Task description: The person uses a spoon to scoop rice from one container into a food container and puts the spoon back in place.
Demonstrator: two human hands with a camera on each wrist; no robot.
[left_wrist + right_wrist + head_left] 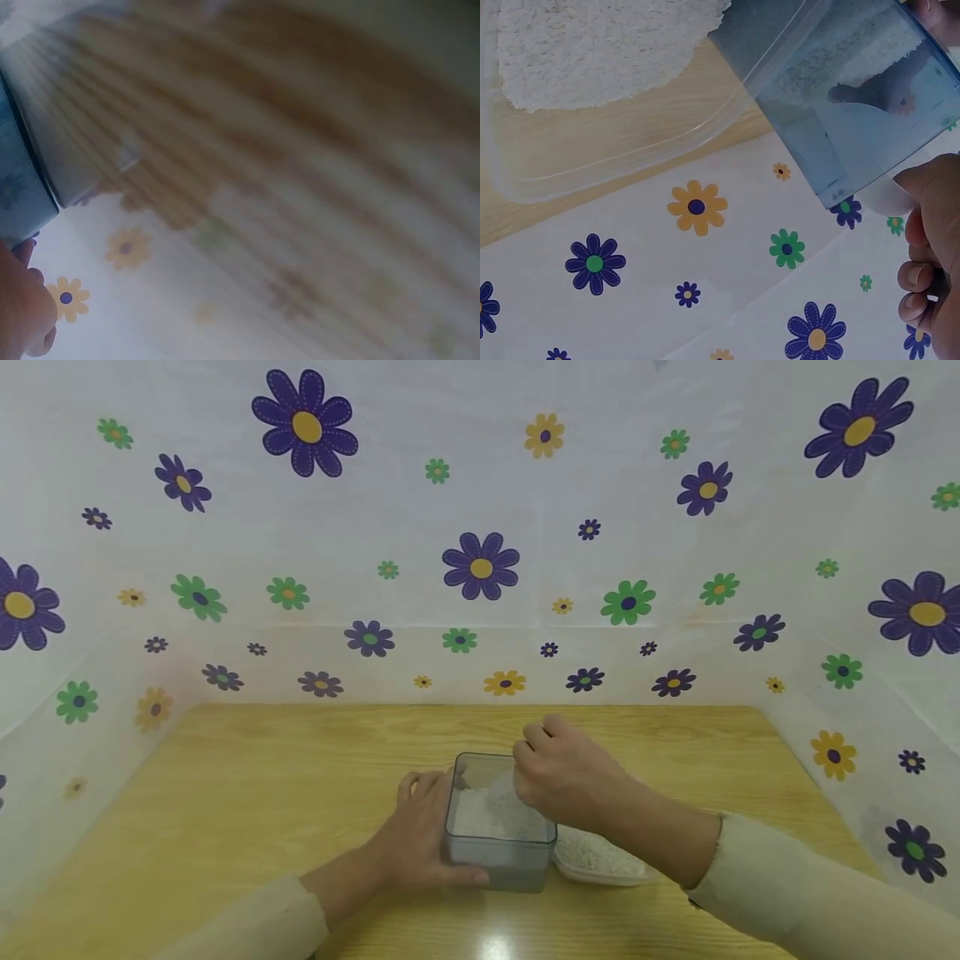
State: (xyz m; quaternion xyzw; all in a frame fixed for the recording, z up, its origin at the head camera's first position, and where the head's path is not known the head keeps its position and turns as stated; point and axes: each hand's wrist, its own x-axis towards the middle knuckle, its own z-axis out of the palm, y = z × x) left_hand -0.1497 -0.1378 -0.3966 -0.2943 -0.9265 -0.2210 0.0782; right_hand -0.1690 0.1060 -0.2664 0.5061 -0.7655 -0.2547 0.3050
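Observation:
A square, blue-tinted clear container (498, 864) of white rice (495, 817) stands on the table. My left hand (416, 839) grips it from the left, thumb across the front wall and fingers by the left side. In the left wrist view only part of that hand shows beside the container wall (22, 165). My right hand (566, 772), above the right rim, pinches a translucent white scoop (885, 196). The blade (501, 787) dips inside the container at the rice; its handle is hidden in the fist.
Right of the container, a shallow clear plastic tub (603, 877) holds more white rice (604, 52), partly under my right forearm. The wooden table (285, 777) is walled at the back and sides by a white flowered sheet (480, 485).

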